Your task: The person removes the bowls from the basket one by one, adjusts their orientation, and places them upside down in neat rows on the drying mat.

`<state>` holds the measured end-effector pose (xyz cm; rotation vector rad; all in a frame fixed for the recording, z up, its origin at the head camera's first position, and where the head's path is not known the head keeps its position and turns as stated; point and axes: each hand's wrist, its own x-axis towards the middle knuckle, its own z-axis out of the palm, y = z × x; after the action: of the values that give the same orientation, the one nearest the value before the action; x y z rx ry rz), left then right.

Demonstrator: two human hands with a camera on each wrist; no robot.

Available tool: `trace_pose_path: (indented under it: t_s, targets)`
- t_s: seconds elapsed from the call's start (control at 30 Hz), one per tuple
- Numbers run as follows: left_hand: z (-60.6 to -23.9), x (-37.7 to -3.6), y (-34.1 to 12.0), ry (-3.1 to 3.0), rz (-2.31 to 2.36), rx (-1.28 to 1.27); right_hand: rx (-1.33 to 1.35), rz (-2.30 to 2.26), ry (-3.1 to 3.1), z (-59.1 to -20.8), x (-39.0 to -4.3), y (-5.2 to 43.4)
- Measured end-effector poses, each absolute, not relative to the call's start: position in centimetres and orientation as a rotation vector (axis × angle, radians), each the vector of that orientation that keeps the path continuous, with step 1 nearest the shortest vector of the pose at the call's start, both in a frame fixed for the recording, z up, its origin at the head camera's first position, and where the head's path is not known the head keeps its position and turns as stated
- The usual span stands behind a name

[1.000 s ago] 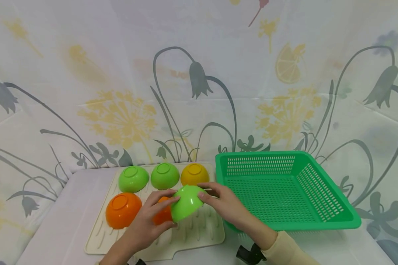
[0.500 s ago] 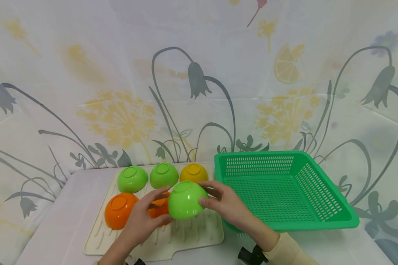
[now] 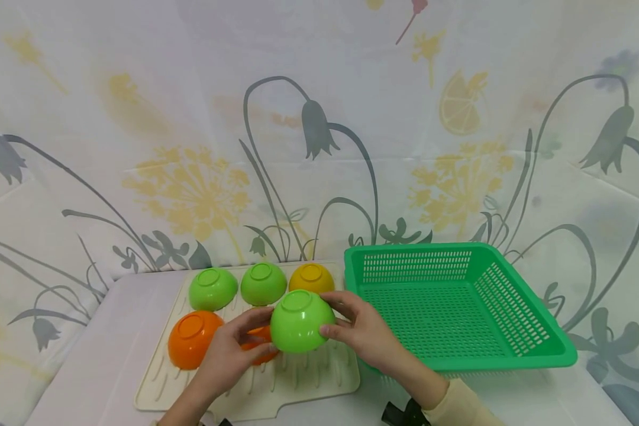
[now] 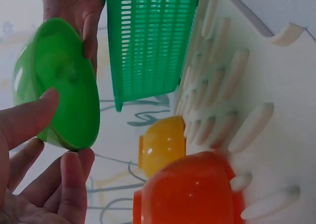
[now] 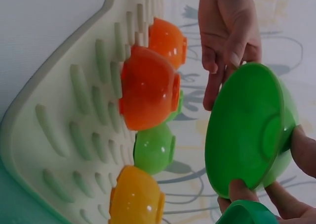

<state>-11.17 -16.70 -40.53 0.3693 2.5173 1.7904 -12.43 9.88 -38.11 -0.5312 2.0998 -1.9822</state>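
Observation:
A light green bowl [image 3: 300,322] is held upside down above a cream ridged drying mat [image 3: 319,378]. My right hand [image 3: 364,328] grips its right side, thumb on the outer wall. At the opposite side my left hand [image 3: 236,346] holds the edge between thumb and fingertips. The left wrist view looks into the hollow of the bowl [image 4: 69,85], and the left fingertips meet its rim. Behind the left hand an orange bowl [image 3: 261,343] is partly hidden. Another orange bowl [image 3: 193,341] stands upside down to its left.
Along the mat's back row, two green bowls [image 3: 213,289] [image 3: 263,284] and a yellow bowl [image 3: 312,278] lie upside down. A green plastic basket [image 3: 458,364] stands to the right of the mat. Behind the table hangs a flowered cloth [image 3: 319,177].
The green bowl has turned from tilted to nearly level, its base now facing up. My left hand opened a little away from it, then came back to its edge.

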Motion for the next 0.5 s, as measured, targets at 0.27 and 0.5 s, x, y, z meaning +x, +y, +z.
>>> trace_pose_path:
  t_s: [0.27,0.5]
  targets:
    - [-41.0,-11.0,-16.6,2.453,1.728,0.548,-0.565,-1.855,2.378,-38.2,-11.5,9.1]
    - [-41.4,-10.9,-16.3,2.449,1.718,0.557,-0.629,-1.669,2.628,-38.5,-10.7,8.1]
